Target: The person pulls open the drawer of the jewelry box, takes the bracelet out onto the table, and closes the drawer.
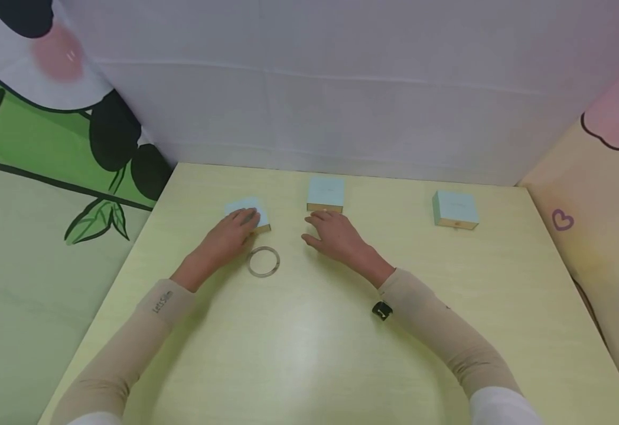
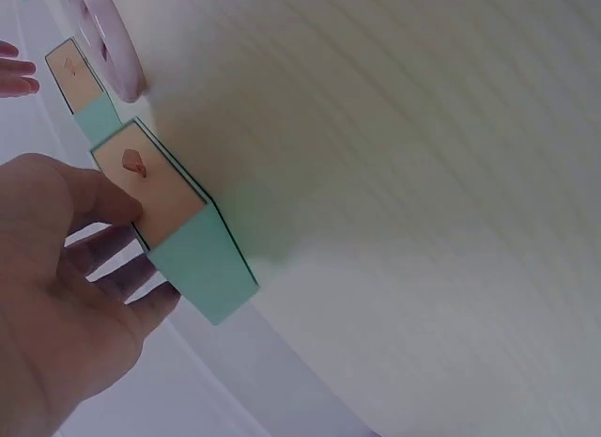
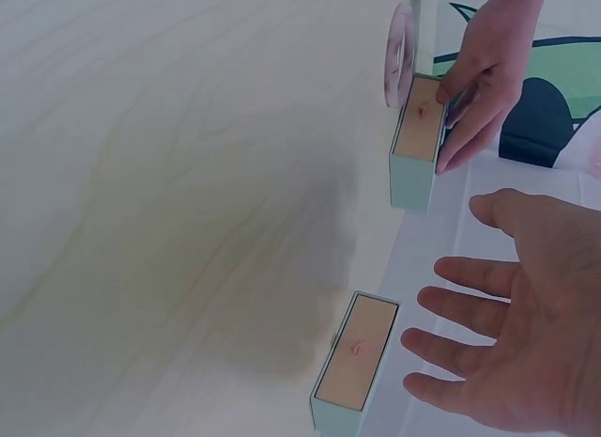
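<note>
My left hand (image 1: 228,236) holds the left pale blue drawer box (image 1: 247,204), fingers over its top and thumb on the tan front (image 2: 155,193), which has a small pull tab. My right hand (image 1: 337,237) is open, fingers spread, just in front of the middle box (image 1: 325,190). In the right wrist view, that hand's fingertips point toward the middle box's tan front (image 3: 357,352), with a gap between. A pale pinkish ring (image 1: 263,275), like a bangle, lies flat on the table, near my left wrist. Part of the left box is hidden under my fingers.
A third pale blue box (image 1: 456,208) sits at the back right of the light wooden table (image 1: 299,342). Whitish cloth (image 1: 341,118) rises behind the table's back edge. Printed panels (image 1: 596,248) stand along the sides. A small black piece (image 1: 381,310) shows at my right sleeve.
</note>
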`<state>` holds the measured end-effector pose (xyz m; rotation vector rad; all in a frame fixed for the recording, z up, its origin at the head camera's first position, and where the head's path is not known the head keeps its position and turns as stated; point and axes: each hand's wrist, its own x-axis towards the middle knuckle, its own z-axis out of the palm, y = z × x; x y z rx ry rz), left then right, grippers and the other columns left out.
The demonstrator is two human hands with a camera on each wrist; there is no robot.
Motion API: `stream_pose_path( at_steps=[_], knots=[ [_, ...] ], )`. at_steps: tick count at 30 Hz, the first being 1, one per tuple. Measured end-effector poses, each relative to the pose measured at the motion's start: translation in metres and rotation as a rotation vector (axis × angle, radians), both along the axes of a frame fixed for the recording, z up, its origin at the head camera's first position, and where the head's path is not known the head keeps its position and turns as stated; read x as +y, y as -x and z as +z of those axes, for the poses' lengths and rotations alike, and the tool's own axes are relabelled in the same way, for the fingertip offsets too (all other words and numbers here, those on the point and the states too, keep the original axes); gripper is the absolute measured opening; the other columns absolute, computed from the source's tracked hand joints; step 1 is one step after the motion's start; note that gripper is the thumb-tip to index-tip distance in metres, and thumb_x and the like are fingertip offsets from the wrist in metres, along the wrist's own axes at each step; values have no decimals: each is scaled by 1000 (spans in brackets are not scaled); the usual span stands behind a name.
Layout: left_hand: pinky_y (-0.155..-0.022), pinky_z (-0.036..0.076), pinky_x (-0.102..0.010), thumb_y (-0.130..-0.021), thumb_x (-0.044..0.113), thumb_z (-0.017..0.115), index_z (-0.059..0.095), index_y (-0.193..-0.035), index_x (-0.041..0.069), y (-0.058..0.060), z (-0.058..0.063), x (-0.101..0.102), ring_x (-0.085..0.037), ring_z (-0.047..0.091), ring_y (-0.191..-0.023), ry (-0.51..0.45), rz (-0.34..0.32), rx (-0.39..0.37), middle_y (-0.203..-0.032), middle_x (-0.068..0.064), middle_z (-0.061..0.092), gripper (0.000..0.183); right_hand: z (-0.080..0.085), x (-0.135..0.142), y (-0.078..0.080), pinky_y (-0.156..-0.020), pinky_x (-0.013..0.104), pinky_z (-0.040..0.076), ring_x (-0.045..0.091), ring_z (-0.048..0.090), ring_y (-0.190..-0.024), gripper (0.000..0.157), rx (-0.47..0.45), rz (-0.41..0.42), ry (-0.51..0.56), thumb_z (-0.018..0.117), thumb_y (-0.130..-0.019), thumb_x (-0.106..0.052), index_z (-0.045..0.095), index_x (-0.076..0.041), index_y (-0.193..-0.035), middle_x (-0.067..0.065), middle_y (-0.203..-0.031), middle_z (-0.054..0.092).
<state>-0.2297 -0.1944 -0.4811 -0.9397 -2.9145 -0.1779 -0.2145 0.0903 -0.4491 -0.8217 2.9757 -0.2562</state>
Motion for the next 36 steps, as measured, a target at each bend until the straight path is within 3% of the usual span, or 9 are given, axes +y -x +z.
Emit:
stream_pose_path(
  at_steps=[5,12,15,21,25,30,36],
  knots=[
    [-105,35,-50,-92,3,58,43,-140,1,-3,-1,4,-40,37,-131,-69,-37,-38,-142,-24,38,50,0,0,0,-107,41,35,27,42,-131,51,-1,-10,-9,47,-97,-45,52,-11,-135,8,-139,50],
    [-107,33,-50,-89,32,67,43,-140,2,-7,-3,8,-39,35,-132,-55,-48,-54,-143,-22,37,64,-2,4,0,-106,42,35,25,42,-131,51,-14,-22,-1,47,-97,-44,52,-11,-135,7,-139,49],
    [-108,31,-50,-84,37,70,44,-139,3,-7,-5,10,-38,35,-132,-53,-40,-36,-142,-22,39,69,-2,6,0,-107,42,34,25,42,-132,52,-18,-20,6,47,-97,-44,52,-10,-136,8,-140,49],
    [-99,40,-53,-80,31,76,52,-122,7,-5,-8,17,-38,44,-124,-38,-11,72,-133,-20,48,54,-4,9,1,-106,43,35,26,42,-131,51,-8,-23,16,47,-97,-44,52,-10,-135,8,-140,48],
    [-90,45,-57,-82,21,75,53,-113,9,-4,-8,19,-40,48,-119,-18,19,102,-130,-18,51,40,-6,10,1,-106,43,35,26,42,-132,51,3,-18,27,48,-97,-44,53,-10,-134,9,-139,50],
    [-87,46,-58,-86,12,69,54,-111,9,2,-9,16,-39,49,-116,-10,21,103,-128,-17,51,29,-7,10,2,-106,43,35,27,41,-132,50,9,-15,28,48,-97,-43,54,-10,-134,8,-138,51],
    [-88,45,-56,-88,12,68,55,-114,10,17,-5,4,-37,47,-117,-28,58,41,-129,-15,49,29,-7,11,2,-107,42,35,26,41,-133,50,9,-17,23,47,-97,-43,54,-10,-133,8,-139,50]
  ],
)
